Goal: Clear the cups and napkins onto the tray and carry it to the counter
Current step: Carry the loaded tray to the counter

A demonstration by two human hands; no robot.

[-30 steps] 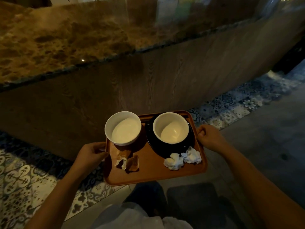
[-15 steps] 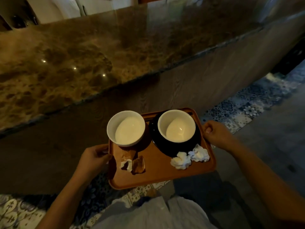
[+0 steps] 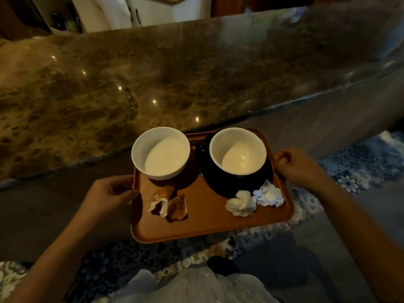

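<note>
Tray [image 3: 203,224] hangs level just short of the marble table [image 3: 153,84], my left hand [image 3: 107,194] and right hand [image 3: 299,166] clenched on its side rims. On the tray: two white cups [image 3: 160,153], the right one on a black saucer [image 3: 231,184], crumpled napkins [image 3: 254,201] at its near right.

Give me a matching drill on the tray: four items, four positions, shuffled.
Items:
1. white cup
2. cup on black saucer
3. crumpled napkins
4. torn wrappers

Positions on the tray:
A. near right
B. far left
C. near left
D. far right

Pairs: 1-B, 2-D, 3-A, 4-C
</note>
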